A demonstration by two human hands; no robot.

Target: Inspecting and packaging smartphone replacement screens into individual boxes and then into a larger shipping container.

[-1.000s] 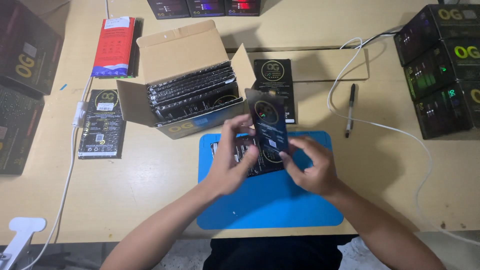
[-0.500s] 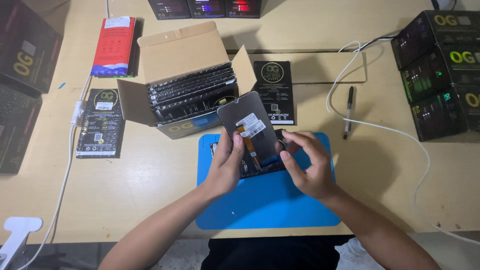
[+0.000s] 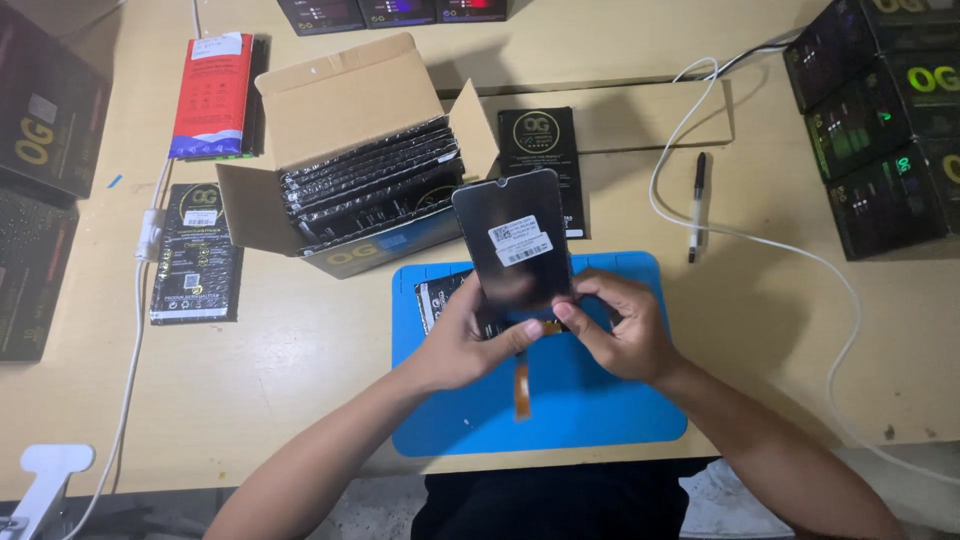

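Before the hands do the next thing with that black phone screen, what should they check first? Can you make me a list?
1. Both hands on the screen: ok. The left hand and right hand grip the phone screen at its lower end.
2. Screen over the soft blue mat: ok, it is held tilted above the mat.
3. Orange ribbon cable free: ok, it hangs down loose, not pinched.
4. White stickers on the screen's face: ok, two show there.
5. Cracks in the glass: cannot tell, too dark.
6. Room nearby: not ok, the open cardboard box of wrapped parts stands close behind the screen.
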